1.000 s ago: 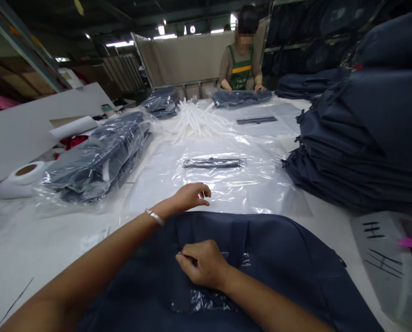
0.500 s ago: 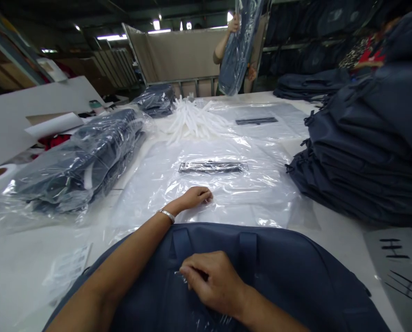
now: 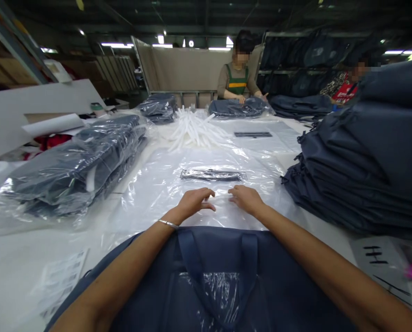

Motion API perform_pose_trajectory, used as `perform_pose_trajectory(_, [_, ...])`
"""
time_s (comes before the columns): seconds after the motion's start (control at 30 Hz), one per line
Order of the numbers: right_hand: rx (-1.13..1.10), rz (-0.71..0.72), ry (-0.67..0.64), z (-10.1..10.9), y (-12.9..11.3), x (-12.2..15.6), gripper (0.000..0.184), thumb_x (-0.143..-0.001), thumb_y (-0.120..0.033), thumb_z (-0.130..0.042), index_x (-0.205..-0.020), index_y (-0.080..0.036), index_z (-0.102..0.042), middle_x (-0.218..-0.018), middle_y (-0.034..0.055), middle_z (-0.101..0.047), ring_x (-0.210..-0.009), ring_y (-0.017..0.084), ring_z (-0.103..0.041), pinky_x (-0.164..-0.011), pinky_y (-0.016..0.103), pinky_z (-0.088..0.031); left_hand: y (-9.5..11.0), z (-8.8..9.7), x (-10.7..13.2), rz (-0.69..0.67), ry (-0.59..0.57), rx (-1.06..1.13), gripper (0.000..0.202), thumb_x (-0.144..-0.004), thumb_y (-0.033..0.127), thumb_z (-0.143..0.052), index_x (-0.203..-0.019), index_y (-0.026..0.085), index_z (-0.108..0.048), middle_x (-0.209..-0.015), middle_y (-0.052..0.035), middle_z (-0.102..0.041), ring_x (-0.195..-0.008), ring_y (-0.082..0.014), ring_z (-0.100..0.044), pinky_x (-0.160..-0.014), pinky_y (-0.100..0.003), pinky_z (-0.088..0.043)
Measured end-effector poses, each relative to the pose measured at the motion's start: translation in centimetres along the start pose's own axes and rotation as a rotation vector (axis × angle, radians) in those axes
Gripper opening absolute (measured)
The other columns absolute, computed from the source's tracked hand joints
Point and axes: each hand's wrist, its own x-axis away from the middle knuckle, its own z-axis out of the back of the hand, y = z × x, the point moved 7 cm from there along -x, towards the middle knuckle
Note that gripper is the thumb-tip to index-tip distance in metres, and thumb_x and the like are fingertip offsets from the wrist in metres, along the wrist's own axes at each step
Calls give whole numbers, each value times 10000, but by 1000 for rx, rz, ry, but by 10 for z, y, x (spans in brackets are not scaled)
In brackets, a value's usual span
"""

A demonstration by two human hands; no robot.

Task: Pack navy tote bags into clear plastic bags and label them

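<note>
Right hand (image 3: 249, 199) had left the bag front, where half a second earlier its fingers were bunched at the clear film, and was now out beyond the bag's top edge, facing the left hand (image 3: 194, 203). Judged from this, attention had passed from the bag front to the plastic sheets (image 3: 157, 184).

Left grip: released, thumb and fingers well parted, gap between them visible; nothing seen held. Contact with the top sheet could not be settled. Right grip: fingers loosely curled, tips toward the left hand; could not tell whether it pinched any plastic.

The navy bag (image 3: 278, 286) lay nearest the wearer, under both forearms, its two straps (image 3: 249, 258) running down the front. Clear film (image 3: 223, 283) showed between them, touched by neither hand. The sheets lay flat just past the bag; a dark printed strip (image 3: 212, 175) was on the top one, beyond the fingertips.

Farther out on the white desk (image 3: 15, 249): plastic-wrapped bags (image 3: 98, 152) at left, a heap of white strips (image 3: 194, 129) behind the sheets, a tall stack of navy bags (image 3: 347, 184) at right. Across the desk a co-worker (image 3: 236, 83) had both hands on another wrapped bag (image 3: 233, 108), raised upright half a second earlier, now lying flat.
</note>
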Motion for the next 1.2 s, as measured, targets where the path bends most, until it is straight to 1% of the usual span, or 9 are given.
perform_pose_trajectory(0.1, [29, -21, 2, 1, 48, 28, 320, -918, -138, -523, -1176, -221, -692, -1111, 101, -684, -1076, 242, -613, -825, 305, -475, -19, 17, 25, 58, -73, -319, 240, -907, 169, -522, -1123, 235, -605, -1085, -55, -653, -905, -195, -631, -685, -259, -410])
perform_pose_trajectory(0.2, [21, -45, 29, -6, 100, 77, 408, -900, -106, -442, -1214, -202, -684, -1110, 111, -684, -1068, 242, -612, -837, 309, -484, -59, 50, 66, 250, -82, -505, 347, -892, 66, -374, -1100, 207, -613, -1073, -89, -644, -913, -223, -639, -691, -289, -431])
perform_pose_trajectory(0.3, [-71, -27, 119, -17, 136, 128, 422, -910, -160, -411, -1222, -212, -691, -1117, 105, -693, -1057, 239, -614, -890, 332, -488, -96, 78, 115, 358, -113, -485, 329, -876, 114, -391, -1088, 215, -621, -1120, -75, -644, -946, -218, -641, -709, -277, -440])
perform_pose_trajectory(0.4, [-155, -37, 244, -19, 148, 168, 372, -934, -253, -427, -1135, -210, -737, -1044, 112, -704, -1006, 251, -633, -903, 371, -495, -114, 93, 159, 383, -135, -367, 262, -882, 250, -439, -1040, 233, -647, -1089, -46, -663, -881, -194, -642, -706, -256, -433])
perform_pose_trajectory(0.53, [-259, -130, 452, 0, 141, 206, 314, -937, -396, -502, -1028, -245, -763, -955, 87, -697, -904, 236, -659, -840, 359, -520, -106, 105, 205, 460, -27, -234, 347, -900, 448, -450, -1031, 218, -675, -999, -52, -689, -801, -184, -626, -728, -251, -444])
perform_pose_trajectory(0.73, [-196, -228, 702, 19, 115, 274, 232, -940, -379, -562, -1033, -277, -748, -952, 65, -690, -870, 216, -665, -855, 354, -523, -60, 111, 265, 578, 174, -237, 360, -958, 510, -405, -1158, 310, -628, -1155, 13, -670, -938, -174, -654, -785, -226, -464])
perform_pose_trajectory(0.9, [-109, -297, 592, 1, 118, 297, 317, -954, -339, -492, -1166, -241, -706, -986, 96, -684, -939, 252, -651, -914, 405, -513, -50, 114, 286, 661, 171, -368, 397, -990, 462, -325, -1268, 316, -568, -1250, -16, -636, -1011, -202, -669, -698, -233, -477])
perform_pose_trajectory(1.07, [-329, -455, 333, -18, 142, 284, 335, -910, -360, -455, -1057, -216, -720, -1052, 121, -719, -980, 273, -669, -915, 410, -517, -93, 109, 288, 808, 63, -242, 367, -932, 470, -371, -1082, 289, -652, -1008, 0, -754, -867, -220, -716, -779, -288, -517])
perform_pose_trajectory(1.2, [-531, -573, 186, -22, 145, 278, 337, -920, -405, -418, -977, -236, -704, -965, 76, -757, -912, 250, -694, -855, 381, -528, -113, 103, 286, 845, 20, -56, 367, -856, 570, -463, -875, 309, -720, -896, 57, -786, -977, -278, -706, -862, -354, -527])
